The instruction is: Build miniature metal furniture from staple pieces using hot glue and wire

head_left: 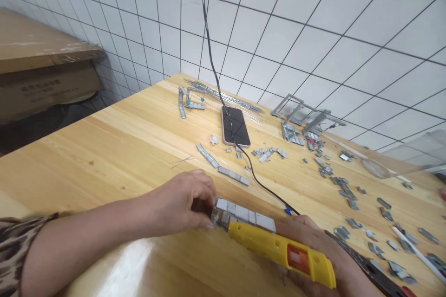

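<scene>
My right hand (313,246) is wrapped round a yellow glue gun (258,246) with an orange switch, its tip toward my left hand. Just above the gun's body lies a strip of small grey-white metal pieces (245,213) in a row. My left hand (184,199) pinches at the strip's left end, thumb and fingertips close together. The gun's tip is close to that end; whether it touches cannot be made out. The right fingers are mostly hidden behind the gun, and I cannot tell whether they also touch the strip.
A black cord (209,41) hangs across the phone (236,126) toward my right hand. Similar strips (233,176), thin metal rods (223,95), metal frames (292,106) and scattered clips (343,190) lie on the wooden table (87,158). A black-handled tool (369,264) lies right. Behind is a tiled wall (265,23).
</scene>
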Action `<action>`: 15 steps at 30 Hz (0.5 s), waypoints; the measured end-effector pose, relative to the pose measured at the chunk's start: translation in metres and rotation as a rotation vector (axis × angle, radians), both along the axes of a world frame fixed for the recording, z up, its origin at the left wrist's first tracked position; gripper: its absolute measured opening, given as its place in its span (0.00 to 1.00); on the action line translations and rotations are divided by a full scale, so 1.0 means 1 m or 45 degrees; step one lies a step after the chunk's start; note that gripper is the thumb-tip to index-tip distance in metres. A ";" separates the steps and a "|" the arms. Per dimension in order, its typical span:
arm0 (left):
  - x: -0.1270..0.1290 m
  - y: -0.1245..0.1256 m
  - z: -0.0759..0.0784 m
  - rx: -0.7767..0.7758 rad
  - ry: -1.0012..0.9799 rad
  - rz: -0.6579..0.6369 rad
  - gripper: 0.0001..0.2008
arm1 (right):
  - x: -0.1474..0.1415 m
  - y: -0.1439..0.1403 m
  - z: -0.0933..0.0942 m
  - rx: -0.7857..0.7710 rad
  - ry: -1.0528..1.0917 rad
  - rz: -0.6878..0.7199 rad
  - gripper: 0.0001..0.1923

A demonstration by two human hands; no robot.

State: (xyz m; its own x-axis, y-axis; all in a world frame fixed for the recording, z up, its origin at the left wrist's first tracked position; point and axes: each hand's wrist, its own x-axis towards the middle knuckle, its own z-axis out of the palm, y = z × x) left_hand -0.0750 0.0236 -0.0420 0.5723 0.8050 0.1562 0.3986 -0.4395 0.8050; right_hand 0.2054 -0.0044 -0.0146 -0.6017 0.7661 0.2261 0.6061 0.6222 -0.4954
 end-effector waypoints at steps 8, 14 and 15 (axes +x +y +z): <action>0.001 0.000 0.001 -0.024 0.009 -0.002 0.02 | -0.001 0.000 0.002 0.046 -0.053 -0.047 0.15; 0.001 0.001 0.000 -0.026 0.018 0.008 0.03 | 0.000 -0.002 -0.001 0.067 -0.057 -0.008 0.13; 0.001 0.001 -0.001 -0.026 0.018 0.010 0.04 | 0.000 -0.002 -0.002 0.065 -0.050 -0.025 0.13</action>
State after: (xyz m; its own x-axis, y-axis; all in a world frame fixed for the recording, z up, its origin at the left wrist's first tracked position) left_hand -0.0744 0.0242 -0.0427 0.5683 0.8122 0.1316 0.4133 -0.4201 0.8079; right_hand 0.2054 -0.0066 -0.0164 -0.5961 0.7658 0.2414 0.6366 0.6340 -0.4391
